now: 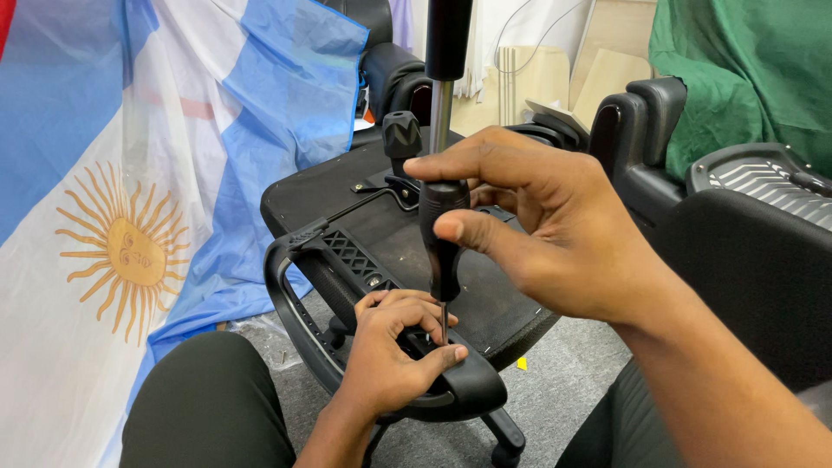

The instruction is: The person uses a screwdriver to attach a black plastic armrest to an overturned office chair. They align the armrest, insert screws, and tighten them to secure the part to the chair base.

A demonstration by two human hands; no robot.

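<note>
My right hand grips the black handle of a screwdriver held upright, thumb and fingertips around it. Its thin shaft points down onto the black plastic armrest of an upturned office chair. My left hand curls over the armrest's bracket beside the screwdriver tip, fingers steadying it. The armrest lies against the underside of the chair seat, where a black lever knob and the chrome gas cylinder stand up.
A light-blue and white flag with a yellow sun hangs at left. A second black chair and a ribbed chair part sit at right, with green cloth behind. My knees frame the grey carpet.
</note>
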